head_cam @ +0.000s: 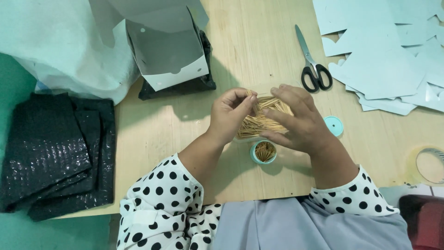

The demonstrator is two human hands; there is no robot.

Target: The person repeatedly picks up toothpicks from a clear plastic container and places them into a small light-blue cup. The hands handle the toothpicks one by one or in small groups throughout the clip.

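my left hand [230, 113] and right hand [296, 121] pinched toothpicks [259, 121] over one teal tub [264, 152]; one white box [167, 51] stood open behind.

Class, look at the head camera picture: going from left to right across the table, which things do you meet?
Folded black plastic bags → open white carton → left hand → small teal container of toothpicks → right hand → black-handled scissors → teal lid → pale cut card pieces → tape roll.

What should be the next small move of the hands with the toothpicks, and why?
Probably lower the pinched toothpicks into the small round container. The left hand and right hand hold the bundle just above it, and it stands open, its teal lid lying aside.
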